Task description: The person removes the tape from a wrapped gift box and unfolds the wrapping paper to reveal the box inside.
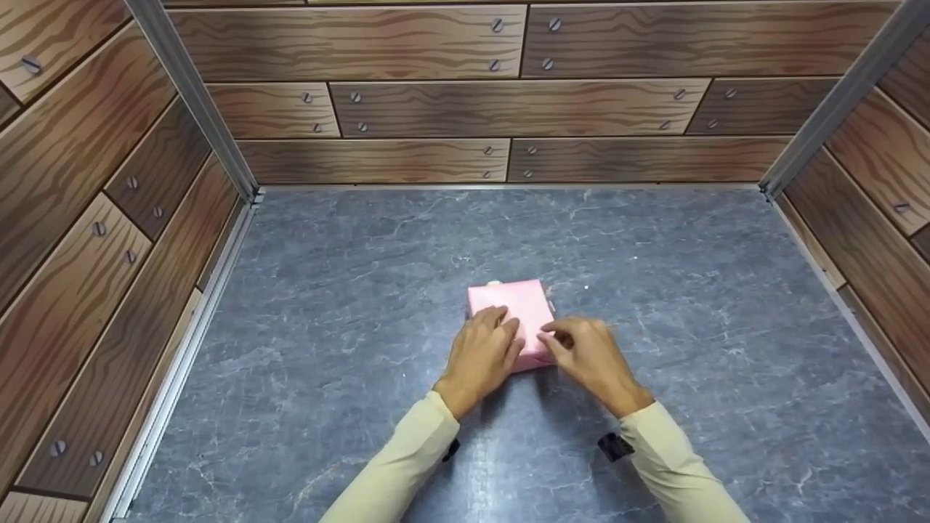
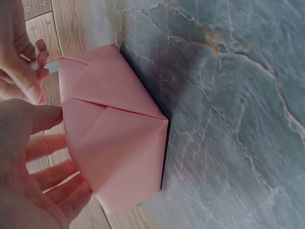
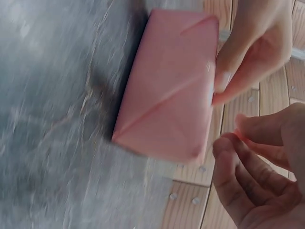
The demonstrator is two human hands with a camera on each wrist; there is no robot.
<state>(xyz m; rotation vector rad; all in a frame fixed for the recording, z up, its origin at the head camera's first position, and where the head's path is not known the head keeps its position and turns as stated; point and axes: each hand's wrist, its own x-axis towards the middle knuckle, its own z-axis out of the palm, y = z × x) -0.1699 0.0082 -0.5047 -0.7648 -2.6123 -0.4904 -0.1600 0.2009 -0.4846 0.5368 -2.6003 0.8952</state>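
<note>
Grey marbling underlies a pink box, left hand relaxed atop, right hand curled beside, grip unclear.

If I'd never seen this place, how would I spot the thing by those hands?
Between wood-patterned walls lies a grey, marble-look tabletop. Near its middle sits a pink wrapped box, the left hand resting on its top and the right hand close by its right edge. Unlike the tabletop and walls, it is plain pink, with slanting folds on its near side.
</note>
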